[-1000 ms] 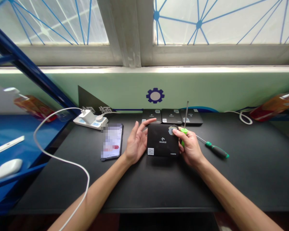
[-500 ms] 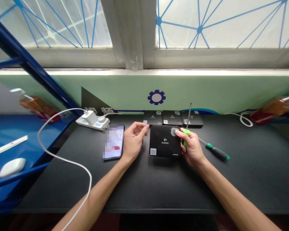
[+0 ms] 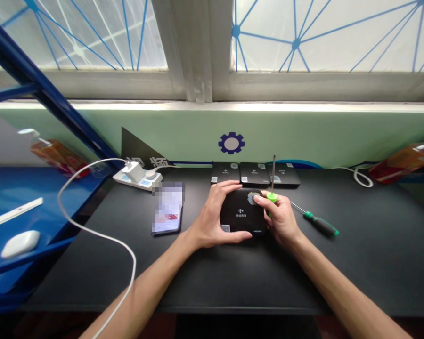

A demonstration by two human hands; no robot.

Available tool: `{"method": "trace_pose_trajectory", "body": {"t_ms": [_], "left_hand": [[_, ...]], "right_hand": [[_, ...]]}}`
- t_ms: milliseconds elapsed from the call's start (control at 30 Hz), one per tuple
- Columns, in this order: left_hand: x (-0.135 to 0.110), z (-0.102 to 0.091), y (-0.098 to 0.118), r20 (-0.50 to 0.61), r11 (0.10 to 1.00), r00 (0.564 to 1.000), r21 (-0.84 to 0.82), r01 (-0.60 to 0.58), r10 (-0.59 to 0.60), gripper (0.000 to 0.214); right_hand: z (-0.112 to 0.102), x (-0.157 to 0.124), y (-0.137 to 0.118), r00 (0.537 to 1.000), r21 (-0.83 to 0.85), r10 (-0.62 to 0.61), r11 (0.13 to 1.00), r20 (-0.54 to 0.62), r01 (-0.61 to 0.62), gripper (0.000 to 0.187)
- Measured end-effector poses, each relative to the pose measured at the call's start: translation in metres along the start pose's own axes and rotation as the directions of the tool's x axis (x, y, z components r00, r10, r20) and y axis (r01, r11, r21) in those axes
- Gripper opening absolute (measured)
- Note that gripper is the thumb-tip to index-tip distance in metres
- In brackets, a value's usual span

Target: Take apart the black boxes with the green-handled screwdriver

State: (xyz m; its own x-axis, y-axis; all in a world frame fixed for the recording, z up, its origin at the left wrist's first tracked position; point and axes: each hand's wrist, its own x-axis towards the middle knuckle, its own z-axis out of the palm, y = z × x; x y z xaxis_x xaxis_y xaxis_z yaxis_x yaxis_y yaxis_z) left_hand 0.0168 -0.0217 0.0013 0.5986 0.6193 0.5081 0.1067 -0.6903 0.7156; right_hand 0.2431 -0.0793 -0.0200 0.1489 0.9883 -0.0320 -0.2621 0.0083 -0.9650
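Note:
A small black set-top box [image 3: 242, 212] with a white logo lies on the black table [image 3: 233, 278] in front of me. My left hand [image 3: 214, 216] wraps round its left side, thumb at the near edge, fingers over the far edge. My right hand [image 3: 281, 219] is closed on a green-handled screwdriver [image 3: 273, 181] whose shaft points up, and its index fingertip rests on a round grey sticker on the box's top right corner.
Three more black boxes [image 3: 254, 173] line the wall behind. A second green screwdriver [image 3: 316, 223] lies to the right. A phone [image 3: 167, 208], a white power strip [image 3: 137, 177] with a cable, and orange bottles [image 3: 403, 162] sit around. Blue shelving [image 3: 17, 212] stands left.
My left hand, which had drawn back from the box with fingers curling, has moved right and clasped the box's left side. My right hand has stayed on the sticker with the screwdriver.

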Motion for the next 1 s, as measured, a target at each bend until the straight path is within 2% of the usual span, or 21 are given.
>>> {"method": "trace_pose_trajectory", "body": {"t_ms": [133, 433, 600, 733, 1000], "left_hand": [[0.001, -0.001, 0.002, 0.002, 0.993, 0.999, 0.110, -0.034, 0.034, 0.108], [0.000, 0.001, -0.001, 0.127, 0.994, 0.990, 0.085, -0.073, 0.062, 0.116], [-0.001, 0.006, -0.002, 0.119, 0.990, 0.990, 0.112, -0.084, 0.071, 0.113], [-0.001, 0.009, -0.002, 0.103, 0.983, 0.992, 0.162, -0.082, 0.066, 0.114], [-0.003, 0.007, -0.006, 0.106, 0.958, 0.986, 0.244, -0.153, 0.130, 0.119]], "right_hand": [[-0.001, 0.000, 0.003, 1.000, -0.046, 0.000, 0.999, 0.010, 0.001, 0.039], [-0.002, 0.001, 0.004, 0.999, -0.128, -0.033, 0.991, 0.010, 0.034, 0.043], [-0.002, 0.000, 0.003, 1.000, -0.074, -0.014, 0.997, 0.028, 0.016, 0.041], [-0.001, 0.000, 0.001, 0.999, -0.093, -0.016, 0.995, 0.044, 0.020, 0.039], [0.000, 0.001, 0.002, 1.000, -0.077, 0.001, 0.997, 0.023, 0.001, 0.038]]}}
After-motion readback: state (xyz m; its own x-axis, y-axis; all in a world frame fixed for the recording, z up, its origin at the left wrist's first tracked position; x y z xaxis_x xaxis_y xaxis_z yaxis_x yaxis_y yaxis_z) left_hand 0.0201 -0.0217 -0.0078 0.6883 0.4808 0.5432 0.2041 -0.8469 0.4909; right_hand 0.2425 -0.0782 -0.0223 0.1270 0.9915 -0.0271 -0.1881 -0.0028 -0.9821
